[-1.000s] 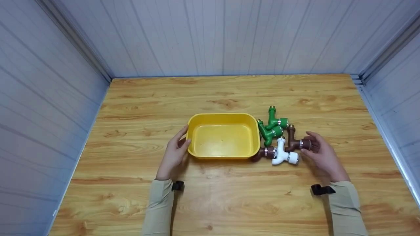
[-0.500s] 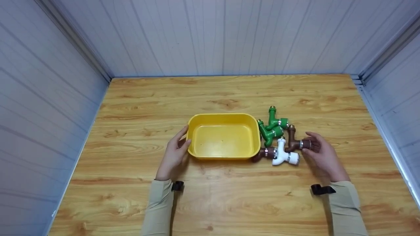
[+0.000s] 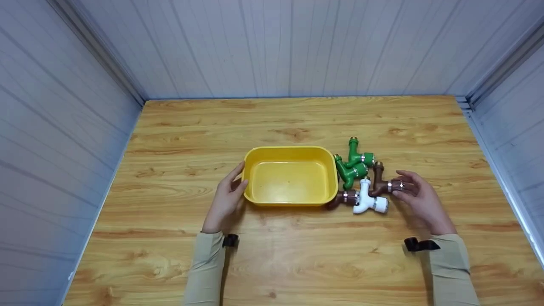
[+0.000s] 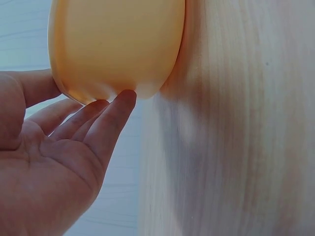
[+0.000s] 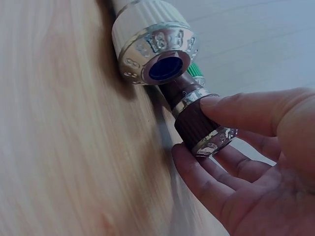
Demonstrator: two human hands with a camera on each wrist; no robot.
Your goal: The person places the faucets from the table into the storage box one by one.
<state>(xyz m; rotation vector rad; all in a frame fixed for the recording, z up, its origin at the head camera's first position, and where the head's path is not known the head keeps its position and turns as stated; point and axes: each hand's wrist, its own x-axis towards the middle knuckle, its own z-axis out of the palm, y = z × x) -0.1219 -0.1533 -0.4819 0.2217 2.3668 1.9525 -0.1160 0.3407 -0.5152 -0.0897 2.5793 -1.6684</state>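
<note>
A yellow rectangular basin (image 3: pixel 290 202) stands on the wooden table. My left hand (image 3: pixel 225 199) holds its left side, thumb at the rim and fingers against the outer wall in the left wrist view. To the right, my right hand (image 3: pixel 425 204) holds the ribbed knob of a brown tap (image 3: pixel 378 178), thumb on one side and fingers on the other. Beside that tap lies a white tap (image 3: pixel 364 197). A second brown tap (image 3: pixel 340 199) is partly hidden by the white tap and the basin. Two green taps, one farther back (image 3: pixel 353 148) and one nearer (image 3: pixel 347 173), lie behind them.
Pale panel walls enclose the wooden table (image 3: pixel 297 263) at the left, back and right. The taps lie in a tight cluster against the basin's right side. Black straps (image 3: pixel 418 245) are on both sleeves.
My right hand has shifted slightly right, and more of the brown tap's knob now shows. The left hand, the basin and the other taps look nearly unmoved.
</note>
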